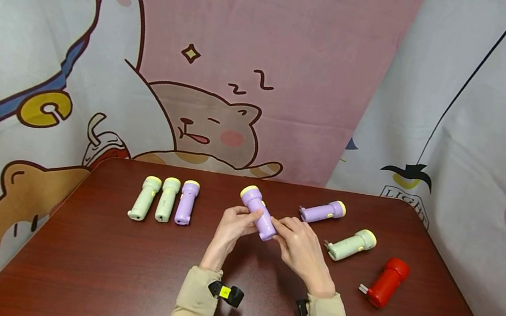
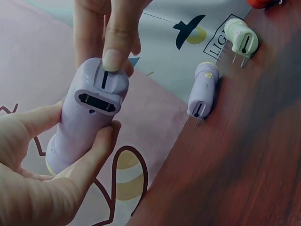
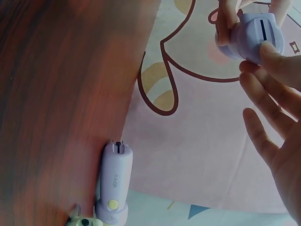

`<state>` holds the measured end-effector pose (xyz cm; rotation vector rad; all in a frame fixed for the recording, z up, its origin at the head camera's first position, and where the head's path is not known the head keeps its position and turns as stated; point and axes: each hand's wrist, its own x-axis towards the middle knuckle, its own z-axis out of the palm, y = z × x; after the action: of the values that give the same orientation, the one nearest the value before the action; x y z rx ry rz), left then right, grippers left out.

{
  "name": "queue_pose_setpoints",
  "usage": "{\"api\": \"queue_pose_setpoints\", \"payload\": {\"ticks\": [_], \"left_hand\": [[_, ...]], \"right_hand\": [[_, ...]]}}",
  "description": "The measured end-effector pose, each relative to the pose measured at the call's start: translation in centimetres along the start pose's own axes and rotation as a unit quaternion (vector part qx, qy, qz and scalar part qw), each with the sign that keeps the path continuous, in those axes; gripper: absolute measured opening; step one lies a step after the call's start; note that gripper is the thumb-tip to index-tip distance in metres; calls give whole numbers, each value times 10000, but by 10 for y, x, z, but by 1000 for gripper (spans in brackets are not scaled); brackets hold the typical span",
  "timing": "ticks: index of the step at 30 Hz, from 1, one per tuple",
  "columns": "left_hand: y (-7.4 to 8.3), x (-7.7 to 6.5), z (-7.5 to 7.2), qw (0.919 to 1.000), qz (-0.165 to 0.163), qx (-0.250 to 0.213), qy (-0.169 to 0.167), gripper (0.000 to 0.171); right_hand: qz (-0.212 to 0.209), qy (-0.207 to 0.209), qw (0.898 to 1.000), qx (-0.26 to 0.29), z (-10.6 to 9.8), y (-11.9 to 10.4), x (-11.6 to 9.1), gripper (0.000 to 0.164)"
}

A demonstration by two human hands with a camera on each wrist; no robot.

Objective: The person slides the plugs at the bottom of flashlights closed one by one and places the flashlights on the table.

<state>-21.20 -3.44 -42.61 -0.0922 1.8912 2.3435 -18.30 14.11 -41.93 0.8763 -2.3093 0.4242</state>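
My left hand [image 1: 230, 232] grips a purple flashlight [image 1: 259, 213] around its barrel, raised over the table with its yellow-rimmed head tilted away and to the left. In the left wrist view its tail end faces the camera, with a dark recessed socket [image 2: 97, 103] and a narrow slot [image 2: 104, 81] beside it. The right hand [image 1: 305, 249] pinches that tail end: its thumb [image 3: 277, 59] presses on the slotted piece, while the index fingertip lies underneath. No prongs stand out from this flashlight.
On the left, two pale green flashlights [image 1: 145, 199] [image 1: 168, 200] and a purple one [image 1: 187, 203] stand in a row. To the right lie another purple flashlight [image 1: 322, 212], a green one [image 1: 351, 245] and a red one [image 1: 387, 284], all with metal prongs out. A printed cloth [image 1: 295, 76] hangs behind the table.
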Motion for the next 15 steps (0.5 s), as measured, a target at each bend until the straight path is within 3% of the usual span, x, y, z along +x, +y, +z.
{"api": "queue_pose_setpoints", "payload": {"ticks": [8,15], "left_hand": [[-2,1,-4,9999,50,78,45,41],[1,5,-14,9969,24,570,536,43]], "right_hand": [[116,-234,9997,31,3,1,-2,36],[210,-233,9995,-40,1,4,-3,44]]}}
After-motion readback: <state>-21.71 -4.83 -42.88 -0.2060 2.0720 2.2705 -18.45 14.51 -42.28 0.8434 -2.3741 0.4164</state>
